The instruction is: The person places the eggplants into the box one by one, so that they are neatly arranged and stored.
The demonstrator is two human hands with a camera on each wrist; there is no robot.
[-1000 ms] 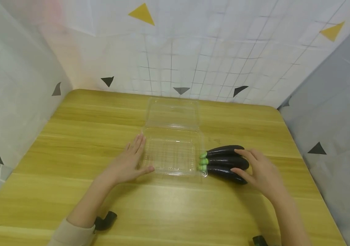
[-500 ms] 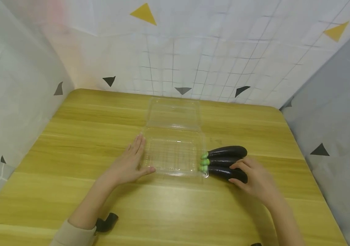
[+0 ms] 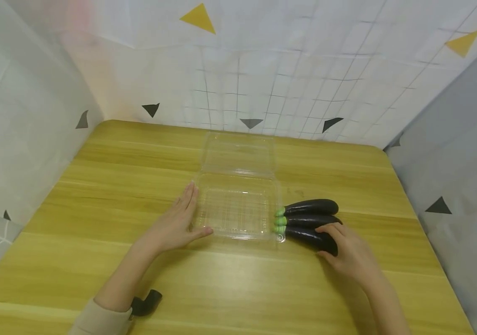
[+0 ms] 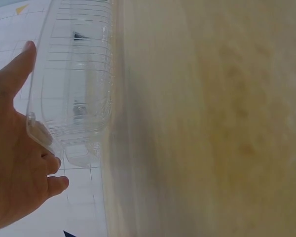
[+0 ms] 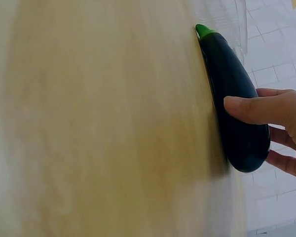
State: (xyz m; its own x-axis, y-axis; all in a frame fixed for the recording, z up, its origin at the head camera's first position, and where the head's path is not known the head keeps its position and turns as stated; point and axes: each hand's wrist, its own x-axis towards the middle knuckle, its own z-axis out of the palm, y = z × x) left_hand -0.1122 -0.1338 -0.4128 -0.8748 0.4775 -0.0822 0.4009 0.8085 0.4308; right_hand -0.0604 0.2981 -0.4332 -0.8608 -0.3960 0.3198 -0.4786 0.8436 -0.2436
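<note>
Three dark purple eggplants lie side by side on the table, green stem ends pointing left. My right hand (image 3: 349, 253) grips the nearest eggplant (image 3: 305, 236) by its thick end, thumb on the near side and fingers over the far side. That eggplant (image 5: 232, 79) fills the space between thumb and fingers in the right wrist view. Behind it lie the middle eggplant (image 3: 309, 220) and the far eggplant (image 3: 313, 205). A clear plastic clamshell box (image 3: 238, 235) stands with its lid raised back. My left hand (image 3: 175, 223) rests against the box's left side, fingers straight, thumb at the front rim.
The wooden table (image 3: 230, 288) carries everything. White patterned sheeting (image 3: 238, 70) rises behind the table and along both sides. A black curved piece (image 3: 146, 302) shows beside the left sleeve (image 3: 102, 318).
My right hand has come toward the table's front, from spanning the eggplants to gripping the nearest one. That eggplant's thick end has swung slightly toward me. My left hand stays at the box.
</note>
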